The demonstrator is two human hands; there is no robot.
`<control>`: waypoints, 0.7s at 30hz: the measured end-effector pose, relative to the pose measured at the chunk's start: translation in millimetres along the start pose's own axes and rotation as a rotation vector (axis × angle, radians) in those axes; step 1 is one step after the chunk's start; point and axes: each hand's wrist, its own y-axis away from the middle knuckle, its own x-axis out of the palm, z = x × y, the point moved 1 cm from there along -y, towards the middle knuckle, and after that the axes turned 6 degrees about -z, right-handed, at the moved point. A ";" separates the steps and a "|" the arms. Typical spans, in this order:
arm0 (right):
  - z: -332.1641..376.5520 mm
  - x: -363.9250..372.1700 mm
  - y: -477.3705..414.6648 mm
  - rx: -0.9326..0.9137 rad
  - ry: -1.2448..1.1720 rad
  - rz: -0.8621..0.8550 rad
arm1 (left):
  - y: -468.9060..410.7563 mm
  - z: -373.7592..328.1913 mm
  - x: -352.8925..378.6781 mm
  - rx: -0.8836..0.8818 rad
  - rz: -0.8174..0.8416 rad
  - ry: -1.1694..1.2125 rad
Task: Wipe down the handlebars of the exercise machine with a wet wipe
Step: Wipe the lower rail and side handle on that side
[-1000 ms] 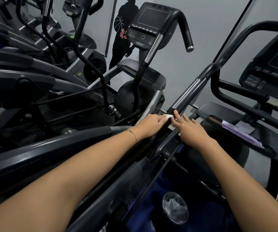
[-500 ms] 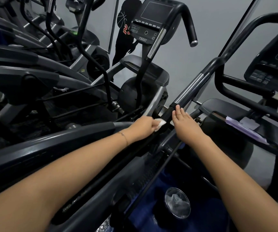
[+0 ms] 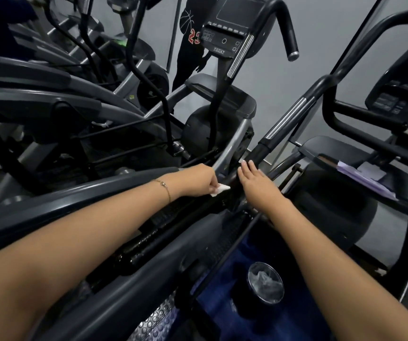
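Observation:
A black handlebar (image 3: 294,112) with a silver grip strip slants from the upper right down to the middle of the head view. My left hand (image 3: 199,179) pinches a small white wet wipe (image 3: 220,190) against the left side of the bar's lower part. My right hand (image 3: 257,182) lies on the same bar just to the right, fingers straight and pointing up along it. The two hands are close but apart. The bar below the hands looks wet and glossy.
A console (image 3: 225,28) with another curved handlebar (image 3: 287,33) stands behind. A second console (image 3: 404,94) and a shelf with purple papers (image 3: 367,175) are on the right. A lined bin (image 3: 265,283) sits low. More machines crowd the left.
My left hand has slid the wipe down the bar toward me. My right hand has stayed flat on the bar beside it.

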 end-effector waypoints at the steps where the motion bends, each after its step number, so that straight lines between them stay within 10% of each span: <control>1: 0.2 -0.7 0.3 0.005 0.008 0.009 | 5.2 0.0 -2.0 0.003 0.009 -0.006; 21: 12.1 0.1 0.2 0.101 0.008 0.030 | 61.1 8.1 -7.4 -0.042 -0.003 0.031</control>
